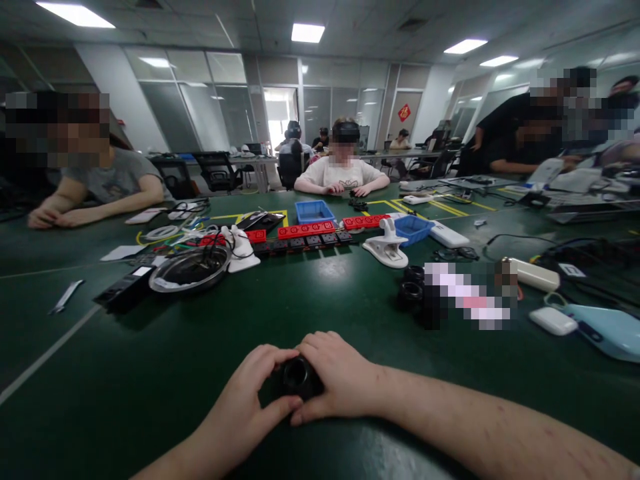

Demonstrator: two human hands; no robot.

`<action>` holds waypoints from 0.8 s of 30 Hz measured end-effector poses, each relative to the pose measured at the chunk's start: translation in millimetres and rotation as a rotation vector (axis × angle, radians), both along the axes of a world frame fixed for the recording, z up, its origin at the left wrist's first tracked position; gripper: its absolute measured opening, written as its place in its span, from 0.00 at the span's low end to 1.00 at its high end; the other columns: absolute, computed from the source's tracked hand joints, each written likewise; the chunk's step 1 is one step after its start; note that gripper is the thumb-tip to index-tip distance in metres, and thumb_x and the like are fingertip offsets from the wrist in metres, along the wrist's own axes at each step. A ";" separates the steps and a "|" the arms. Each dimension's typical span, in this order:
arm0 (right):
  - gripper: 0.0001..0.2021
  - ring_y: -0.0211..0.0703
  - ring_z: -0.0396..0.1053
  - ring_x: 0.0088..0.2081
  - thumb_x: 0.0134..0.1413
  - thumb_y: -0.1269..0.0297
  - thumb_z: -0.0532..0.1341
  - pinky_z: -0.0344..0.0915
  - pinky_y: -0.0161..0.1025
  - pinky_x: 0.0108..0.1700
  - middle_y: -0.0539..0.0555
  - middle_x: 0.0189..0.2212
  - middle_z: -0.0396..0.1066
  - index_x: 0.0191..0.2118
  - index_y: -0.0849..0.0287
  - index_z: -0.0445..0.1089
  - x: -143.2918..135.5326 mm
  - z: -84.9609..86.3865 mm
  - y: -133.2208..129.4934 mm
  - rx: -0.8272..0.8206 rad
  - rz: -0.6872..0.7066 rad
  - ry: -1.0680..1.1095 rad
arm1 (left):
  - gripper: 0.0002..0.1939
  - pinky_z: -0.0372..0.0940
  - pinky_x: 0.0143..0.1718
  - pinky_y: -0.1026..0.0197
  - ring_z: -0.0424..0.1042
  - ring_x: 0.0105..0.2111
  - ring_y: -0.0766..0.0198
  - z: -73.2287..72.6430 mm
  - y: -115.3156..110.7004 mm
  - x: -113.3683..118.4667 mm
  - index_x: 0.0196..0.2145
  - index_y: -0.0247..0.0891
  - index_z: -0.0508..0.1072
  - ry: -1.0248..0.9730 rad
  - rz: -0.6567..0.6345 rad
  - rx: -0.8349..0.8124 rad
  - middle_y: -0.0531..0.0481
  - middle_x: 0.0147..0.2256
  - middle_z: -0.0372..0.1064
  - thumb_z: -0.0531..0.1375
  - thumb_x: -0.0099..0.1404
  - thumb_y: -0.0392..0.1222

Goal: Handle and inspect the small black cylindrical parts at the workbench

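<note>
Near the front of the green table, a black fitting with a round open bore (296, 377) faces up toward me between both hands. My left hand (250, 387) curls round its left side, thumb and fingers closed on it. From the right, my right hand (337, 380) wraps over it, with the thumb in front and the fingers behind. The lower part of the fitting is hidden by my hands. Farther right stand similar black round-holed parts (412, 291), beside a blurred-out patch.
Beyond my hands lie a metal-rimmed bowl (165, 288), a black box (123, 288), red socket strips (306, 230), a white clamp stand (387, 248) and blue trays (315, 212). A light-blue case (607, 327) lies right. Several people sit or lean around the table.
</note>
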State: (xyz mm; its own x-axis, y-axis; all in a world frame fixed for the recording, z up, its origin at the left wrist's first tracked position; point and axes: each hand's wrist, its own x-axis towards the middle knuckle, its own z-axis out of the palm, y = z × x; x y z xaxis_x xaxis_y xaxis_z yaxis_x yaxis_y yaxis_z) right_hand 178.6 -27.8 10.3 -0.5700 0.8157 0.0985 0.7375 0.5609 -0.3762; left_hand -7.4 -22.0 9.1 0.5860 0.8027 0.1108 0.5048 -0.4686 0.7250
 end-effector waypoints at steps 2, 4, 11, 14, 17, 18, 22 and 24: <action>0.23 0.43 0.64 0.34 0.39 0.50 0.65 0.60 0.38 0.37 0.53 0.32 0.67 0.38 0.62 0.66 7.1 4.9 4.4 -0.086 0.130 0.028 | 0.18 0.62 0.41 0.57 0.65 0.40 0.57 2.5 2.1 -3.5 0.46 0.44 0.67 0.000 -0.080 -0.016 0.49 0.39 0.66 0.59 0.57 0.38; 0.19 0.41 0.64 0.34 0.40 0.57 0.67 0.60 0.35 0.36 0.51 0.31 0.67 0.38 0.63 0.67 13.9 8.8 9.6 -0.166 0.227 0.036 | 0.19 0.61 0.42 0.58 0.65 0.41 0.57 4.6 3.2 -6.1 0.47 0.46 0.67 0.004 -0.147 -0.037 0.50 0.40 0.65 0.59 0.57 0.37; 0.16 0.37 0.61 0.32 0.38 0.60 0.68 0.58 0.32 0.33 0.46 0.26 0.62 0.34 0.62 0.67 19.5 3.0 18.1 -0.278 0.250 0.133 | 0.20 0.61 0.42 0.57 0.65 0.40 0.56 0.6 4.1 -6.7 0.47 0.47 0.67 -0.006 -0.177 -0.092 0.49 0.40 0.65 0.59 0.55 0.38; 0.18 0.36 0.60 0.30 0.34 0.58 0.69 0.56 0.31 0.32 0.45 0.25 0.60 0.31 0.60 0.66 17.0 0.3 16.5 -0.273 0.206 0.149 | 0.19 0.61 0.40 0.58 0.65 0.39 0.56 -2.7 2.7 -4.8 0.45 0.47 0.68 -0.029 -0.146 -0.101 0.50 0.38 0.65 0.60 0.54 0.39; 0.20 0.36 0.60 0.29 0.31 0.55 0.70 0.55 0.31 0.31 0.44 0.24 0.60 0.29 0.60 0.64 14.8 0.4 14.1 -0.240 0.158 0.126 | 0.17 0.61 0.36 0.60 0.65 0.36 0.57 -3.4 0.2 -2.3 0.43 0.45 0.69 -0.030 -0.119 -0.116 0.50 0.36 0.65 0.60 0.53 0.40; 0.20 0.36 0.60 0.28 0.30 0.54 0.70 0.55 0.31 0.30 0.44 0.24 0.60 0.29 0.60 0.64 14.1 0.6 13.2 -0.225 0.146 0.115 | 0.17 0.61 0.36 0.60 0.65 0.36 0.57 -3.2 -0.7 -1.5 0.43 0.44 0.69 -0.034 -0.102 -0.119 0.50 0.36 0.65 0.60 0.53 0.40; 0.23 0.36 0.60 0.26 0.30 0.46 0.67 0.54 0.32 0.28 0.45 0.23 0.62 0.27 0.59 0.63 8.4 -0.6 8.7 -0.148 0.093 0.043 | 0.16 0.61 0.35 0.59 0.64 0.35 0.57 -3.1 -2.6 0.6 0.40 0.42 0.70 -0.041 -0.034 -0.116 0.50 0.34 0.65 0.61 0.52 0.41; 0.25 0.38 0.61 0.26 0.30 0.42 0.65 0.56 0.34 0.28 0.48 0.23 0.65 0.26 0.60 0.64 3.3 -3.1 5.4 -0.074 0.038 -0.015 | 0.16 0.61 0.35 0.59 0.64 0.35 0.57 -3.5 -3.1 1.5 0.40 0.41 0.70 -0.022 -0.010 -0.109 0.50 0.33 0.65 0.62 0.51 0.41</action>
State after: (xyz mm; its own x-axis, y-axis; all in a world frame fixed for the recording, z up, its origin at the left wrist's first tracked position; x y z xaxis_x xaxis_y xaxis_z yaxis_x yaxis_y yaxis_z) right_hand 181.9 -22.4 7.1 -0.6015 0.7983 0.0299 0.7221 0.5594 -0.4069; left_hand -5.9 -25.1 5.6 0.5923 0.8049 0.0367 0.4835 -0.3915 0.7829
